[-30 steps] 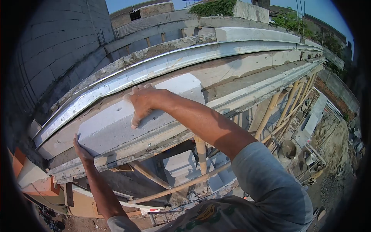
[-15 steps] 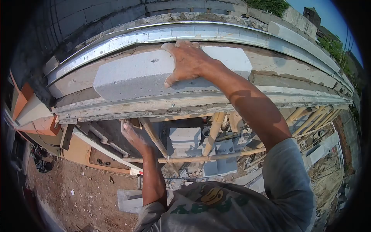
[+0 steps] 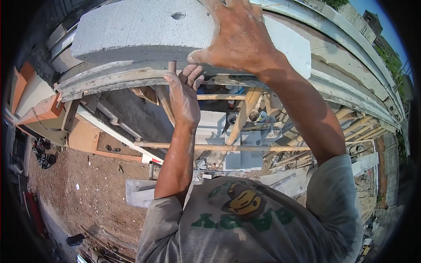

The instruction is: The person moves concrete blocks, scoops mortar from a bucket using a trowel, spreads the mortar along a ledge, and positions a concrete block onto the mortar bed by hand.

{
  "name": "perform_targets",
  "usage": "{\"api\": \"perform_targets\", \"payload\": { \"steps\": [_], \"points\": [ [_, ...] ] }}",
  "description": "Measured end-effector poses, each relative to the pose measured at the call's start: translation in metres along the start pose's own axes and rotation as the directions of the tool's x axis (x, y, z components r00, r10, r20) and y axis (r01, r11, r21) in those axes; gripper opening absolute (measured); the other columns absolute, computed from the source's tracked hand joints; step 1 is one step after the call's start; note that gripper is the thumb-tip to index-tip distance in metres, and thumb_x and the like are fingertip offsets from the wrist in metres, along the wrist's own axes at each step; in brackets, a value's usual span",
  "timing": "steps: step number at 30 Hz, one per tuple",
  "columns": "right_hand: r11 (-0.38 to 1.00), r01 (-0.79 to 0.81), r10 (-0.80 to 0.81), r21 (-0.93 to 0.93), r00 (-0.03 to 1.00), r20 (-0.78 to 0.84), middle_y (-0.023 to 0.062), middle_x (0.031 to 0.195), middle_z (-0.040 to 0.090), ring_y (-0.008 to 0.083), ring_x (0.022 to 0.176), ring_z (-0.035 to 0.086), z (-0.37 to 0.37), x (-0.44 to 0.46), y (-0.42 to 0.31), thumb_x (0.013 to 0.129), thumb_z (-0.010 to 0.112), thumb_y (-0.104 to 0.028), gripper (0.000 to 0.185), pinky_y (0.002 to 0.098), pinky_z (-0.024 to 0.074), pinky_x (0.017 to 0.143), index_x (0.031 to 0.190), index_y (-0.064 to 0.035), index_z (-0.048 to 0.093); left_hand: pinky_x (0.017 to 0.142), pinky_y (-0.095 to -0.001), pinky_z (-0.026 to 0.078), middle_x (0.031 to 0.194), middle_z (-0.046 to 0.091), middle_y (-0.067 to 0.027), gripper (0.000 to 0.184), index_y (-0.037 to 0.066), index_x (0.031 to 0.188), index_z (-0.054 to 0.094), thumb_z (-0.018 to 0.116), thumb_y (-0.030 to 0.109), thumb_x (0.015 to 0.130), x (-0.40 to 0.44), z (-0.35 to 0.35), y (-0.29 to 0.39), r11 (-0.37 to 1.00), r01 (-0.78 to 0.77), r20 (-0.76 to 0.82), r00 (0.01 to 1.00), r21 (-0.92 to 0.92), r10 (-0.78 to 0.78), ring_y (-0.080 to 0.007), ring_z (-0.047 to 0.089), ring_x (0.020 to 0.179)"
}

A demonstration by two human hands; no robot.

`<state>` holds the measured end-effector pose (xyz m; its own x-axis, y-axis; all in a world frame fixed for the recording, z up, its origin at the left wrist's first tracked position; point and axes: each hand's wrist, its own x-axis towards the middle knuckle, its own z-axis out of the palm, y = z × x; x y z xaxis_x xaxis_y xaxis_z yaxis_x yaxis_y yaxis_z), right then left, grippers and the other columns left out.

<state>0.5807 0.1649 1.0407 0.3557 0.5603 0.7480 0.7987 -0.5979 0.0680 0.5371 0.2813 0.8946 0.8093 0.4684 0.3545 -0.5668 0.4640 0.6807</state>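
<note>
A long white lightweight concrete block (image 3: 140,28) lies lengthwise across the top of the view, close to the camera, with a small hole in its upper face. My right hand (image 3: 239,37) grips it near the middle, the thumb on its near edge and the fingers reaching over the top. Just below the block's near edge, my left hand (image 3: 185,94) is raised, its fingers apart and partly bent. Whether those fingertips touch the block I cannot tell. Beneath runs the wooden formwork edge (image 3: 118,79) of the wall top.
A metal channel (image 3: 324,33) runs along the far side of the wall top. Bamboo poles (image 3: 245,116) stand and cross below, with a horizontal one (image 3: 193,146) in front of me. More pale blocks (image 3: 243,158) lie underneath. Bare ground (image 3: 87,184) is far below on the left.
The block now appears larger and closer, raised from the wall top with my right hand on it. My left hand has moved right and up from the formwork edge to below the block.
</note>
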Motion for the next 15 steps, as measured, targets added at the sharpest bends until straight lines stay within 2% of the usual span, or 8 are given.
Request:
{"api": "perform_targets", "payload": {
  "steps": [1, 4, 6, 9, 12, 15],
  "points": [
    [0.999, -0.027, 0.027, 0.021, 1.0, 0.012, 0.0279, 0.115, 0.05, 0.0445, 0.117, 0.048, -0.004, -0.001, -0.006, 0.055, 0.084, -0.042, 0.098, 0.0591, 0.0365, 0.101, 0.139, -0.0081, 0.045, 0.099, -0.0388, 0.043, 0.124, 0.053, -0.0133, 0.085, 0.0, 0.138, 0.037, 0.034, 0.071, 0.091, 0.001, 0.004, -0.001, 0.999, -0.026, -0.037, 0.999, -0.045, 0.024, -0.0224, 0.051, 0.116],
    [0.992, -0.085, 0.08, 0.096, 0.996, 0.047, 0.0284, 0.115, 0.049, 0.045, 0.117, 0.048, -0.013, -0.009, -0.026, 0.057, 0.084, -0.041, 0.096, 0.0593, 0.0361, 0.101, 0.138, -0.0075, 0.044, 0.105, -0.0403, 0.036, 0.133, 0.044, -0.0109, 0.088, 0.007, 0.15, 0.017, 0.038, 0.069, 0.091, 0.009, 0.001, 0.008, 0.984, -0.077, 0.067, 0.994, -0.159, 0.089, -0.0211, 0.046, 0.122],
    [0.982, -0.09, 0.081, 0.164, 0.995, 0.063, 0.0288, 0.115, 0.048, 0.0453, 0.117, 0.047, -0.018, -0.016, -0.037, 0.058, 0.083, -0.04, 0.095, 0.0595, 0.0358, 0.101, 0.138, -0.0071, 0.044, 0.114, -0.0439, 0.028, 0.146, 0.034, -0.0103, 0.097, 0.015, 0.15, 0.018, 0.033, 0.082, 0.082, 0.004, -0.005, 0.011, 0.983, -0.075, 0.048, 0.995, -0.165, 0.084, -0.0251, 0.034, 0.136],
    [0.92, -0.045, 0.022, 0.39, 0.998, 0.065, 0.0304, 0.115, 0.045, 0.047, 0.118, 0.045, -0.017, -0.021, -0.046, 0.061, 0.081, -0.043, 0.097, 0.0611, 0.0346, 0.102, 0.138, -0.0011, 0.04, 0.113, -0.0449, 0.03, 0.146, 0.034, -0.0107, 0.093, 0.016, 0.15, 0.019, 0.034, 0.079, 0.084, -0.01, -0.007, 0.024, 0.976, -0.161, -0.019, 0.987, -0.146, 0.16, -0.0262, 0.035, 0.135],
    [0.9, -0.04, 0.002, 0.433, 0.996, 0.087, 0.03, 0.116, 0.043, 0.0482, 0.118, 0.045, -0.01, -0.027, -0.058, 0.06, 0.082, -0.048, 0.105, 0.0614, 0.0346, 0.102, 0.141, -0.0029, 0.035, 0.112, -0.0458, 0.031, 0.146, 0.034, -0.0111, 0.089, 0.016, 0.15, 0.021, 0.035, 0.076, 0.085, -0.015, -0.011, 0.036, 0.961, -0.248, -0.061, 0.968, -0.123, 0.242, -0.0273, 0.036, 0.134],
    [0.893, -0.024, -0.054, 0.449, 0.986, 0.161, 0.0237, 0.131, 0.041, 0.0388, 0.12, 0.046, -0.001, -0.038, -0.06, 0.056, 0.087, -0.052, 0.112, 0.0514, 0.0401, 0.099, 0.144, -0.007, 0.034, 0.112, -0.0468, 0.033, 0.146, 0.035, -0.0114, 0.086, 0.017, 0.149, 0.022, 0.037, 0.074, 0.087, -0.02, -0.02, 0.051, 0.947, -0.309, -0.089, 0.949, -0.083, 0.302, -0.0284, 0.037, 0.133]
  ]
}}
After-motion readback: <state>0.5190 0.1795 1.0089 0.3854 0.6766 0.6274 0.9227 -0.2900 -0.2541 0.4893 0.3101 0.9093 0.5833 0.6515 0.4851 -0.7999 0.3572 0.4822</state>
